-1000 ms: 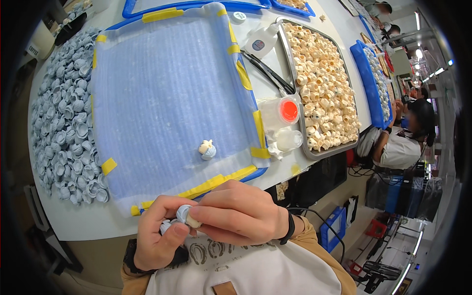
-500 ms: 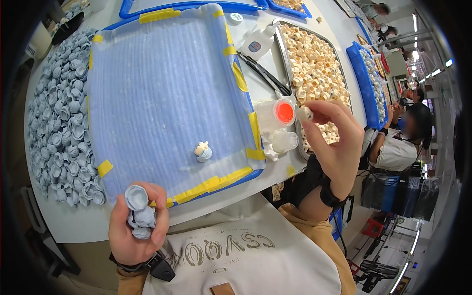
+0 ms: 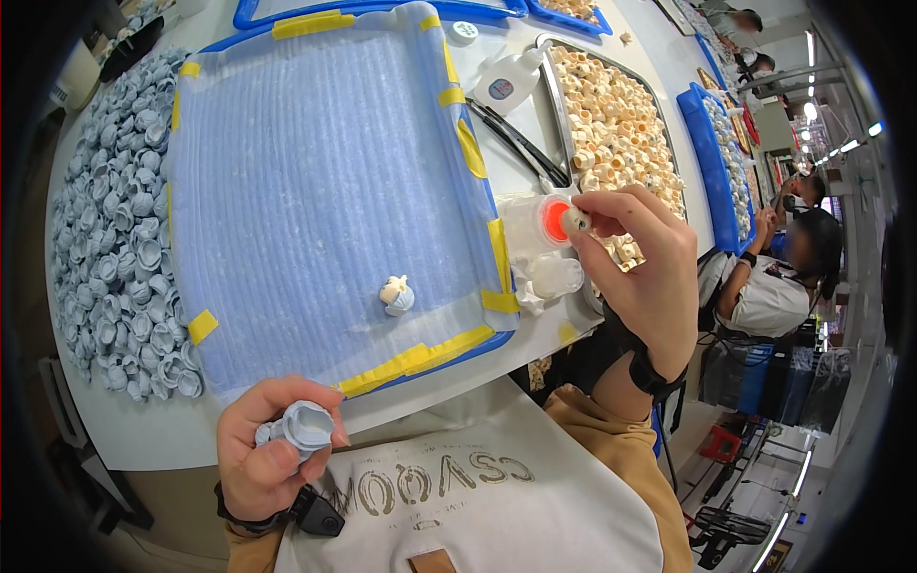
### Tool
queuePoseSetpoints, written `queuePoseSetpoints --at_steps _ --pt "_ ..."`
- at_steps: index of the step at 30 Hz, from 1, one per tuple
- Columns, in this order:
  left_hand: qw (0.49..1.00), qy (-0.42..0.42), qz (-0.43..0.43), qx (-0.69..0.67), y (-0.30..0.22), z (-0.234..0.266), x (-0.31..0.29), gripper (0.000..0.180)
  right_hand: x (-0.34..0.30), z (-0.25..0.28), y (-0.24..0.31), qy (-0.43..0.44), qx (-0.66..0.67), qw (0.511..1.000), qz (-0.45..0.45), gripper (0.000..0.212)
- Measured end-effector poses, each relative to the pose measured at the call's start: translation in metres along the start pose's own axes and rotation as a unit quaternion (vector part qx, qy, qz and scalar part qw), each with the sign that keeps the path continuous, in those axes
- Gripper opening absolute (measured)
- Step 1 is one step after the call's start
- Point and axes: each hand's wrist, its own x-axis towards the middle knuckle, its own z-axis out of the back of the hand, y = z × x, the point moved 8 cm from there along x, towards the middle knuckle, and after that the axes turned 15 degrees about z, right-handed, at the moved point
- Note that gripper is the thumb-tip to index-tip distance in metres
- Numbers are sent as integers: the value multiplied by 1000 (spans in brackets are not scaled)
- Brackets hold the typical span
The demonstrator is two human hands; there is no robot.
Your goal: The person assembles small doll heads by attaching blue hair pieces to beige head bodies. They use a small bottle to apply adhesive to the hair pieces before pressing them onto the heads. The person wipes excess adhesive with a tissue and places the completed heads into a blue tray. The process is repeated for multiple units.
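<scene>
My left hand (image 3: 272,444), in front of the padded tray, is closed around light blue-grey hollow shell pieces (image 3: 310,425); one turns its open cup upward. Between thumb and fingertips, my right hand (image 3: 642,263) pinches a small cream doll-head piece with a dark eye mark (image 3: 576,222). That piece is over the edge of a clear cup with bright orange-red inside (image 3: 557,218); whether they touch, I cannot tell. A small figure with a cream face and blue-grey cap (image 3: 395,295) lies on the blue-white padded tray (image 3: 315,191).
Blue-grey shells (image 3: 124,239) heap at the left. A metal tray (image 3: 556,95) of cream pieces stands right, near a white squeeze bottle (image 3: 509,81), black tweezers (image 3: 519,141) and a small clear cup (image 3: 556,277). Beyond a blue bin (image 3: 712,172), a person (image 3: 783,286) sits working.
My right hand has moved left, bringing the cream piece to the orange-red cup. My left hand has turned and shifted slightly right, its fingers rearranged around the shells.
</scene>
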Motion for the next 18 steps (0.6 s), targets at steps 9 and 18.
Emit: queuePoseSetpoints --at_steps 9,18 --pt "1000 5 16 -1 2 -1 -1 47 -8 4 -2 -62 23 998 -21 20" --pt "977 87 43 191 -7 -34 3 36 -12 -20 101 -136 372 886 241 33"
